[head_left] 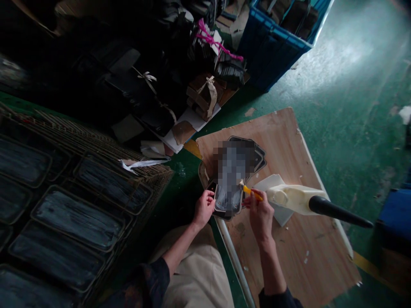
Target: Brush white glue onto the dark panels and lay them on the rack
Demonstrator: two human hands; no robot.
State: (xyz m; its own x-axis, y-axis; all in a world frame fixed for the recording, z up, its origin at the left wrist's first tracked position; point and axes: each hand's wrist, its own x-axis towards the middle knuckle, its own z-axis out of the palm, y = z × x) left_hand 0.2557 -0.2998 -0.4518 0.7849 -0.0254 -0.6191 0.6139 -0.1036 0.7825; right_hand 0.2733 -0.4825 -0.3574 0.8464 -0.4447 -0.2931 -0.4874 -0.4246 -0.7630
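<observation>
A dark rectangular panel with rounded corners lies at the left edge of the wooden board, streaked with a whitish coating. Its upper part is blurred by a pixelated patch. My left hand pinches the panel's left edge. In my right hand is a small brush with a yellow handle, its tip over the panel's right side. More dark panels are stacked loosely beneath and beyond it. To the right of my right hand, a cream plastic container with a black tapered end rests over white paper.
The wooden tabletop carries small scraps. At left, a wire rack holds several coated panels. Tied bundles of dark and brown pieces crowd the back, beside a blue crate. Green floor shows at right.
</observation>
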